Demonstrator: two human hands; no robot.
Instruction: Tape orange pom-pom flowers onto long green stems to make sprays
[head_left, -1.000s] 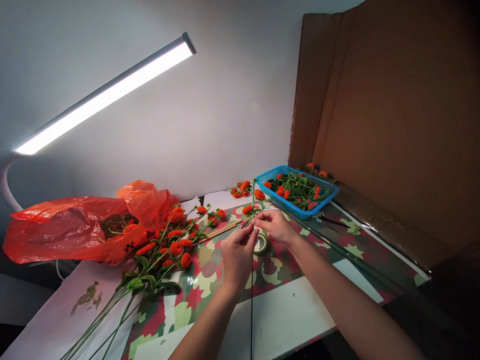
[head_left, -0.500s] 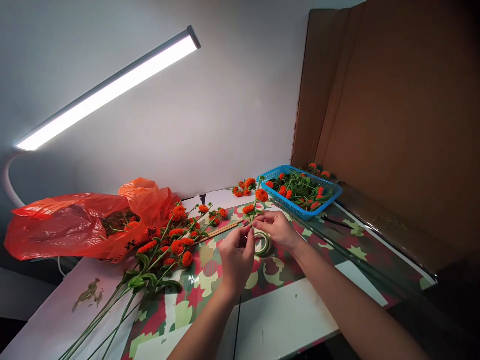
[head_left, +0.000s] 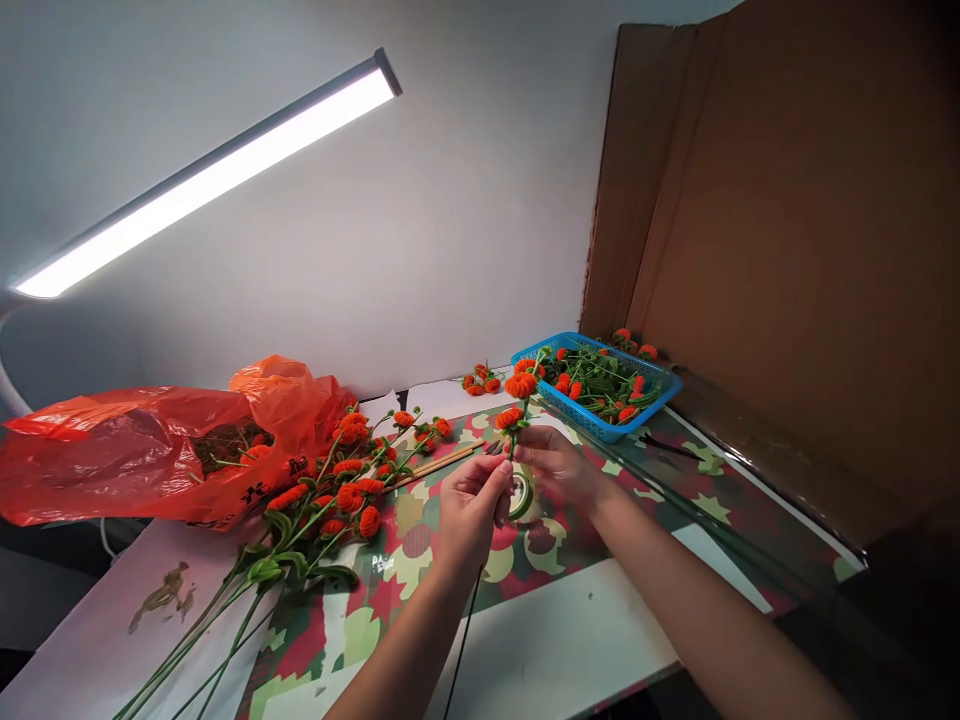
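Between my hands stands an upright artificial flower stem with orange blooms point(head_left: 520, 385) and green leaves near the top. My left hand point(head_left: 471, 500) pinches the stem below the blooms with thumb and fingers. My right hand point(head_left: 559, 465) is closed on the same stem just under the lowest bloom, its fingertips partly hidden. A long dark stem point(head_left: 463, 635) runs down from my left hand past the table's front edge. Behind the hands shows a roll of green tape point(head_left: 523, 495), partly covered by my left hand; whether it touches the fingers I cannot tell.
Finished-looking orange flower stems point(head_left: 349, 495) lie left, by a red plastic bag point(head_left: 142, 450). A blue basket point(head_left: 615, 432) of flowers stands back right, near a cardboard panel point(head_left: 787, 220). Wooden sticks point(head_left: 435, 464) lie mid-table, and a lit lamp point(head_left: 210, 180) hangs above left.
The held flower stem has turned and its blooms sit slightly farther right. My right hand has shifted a little lower, and the view has moved slightly.
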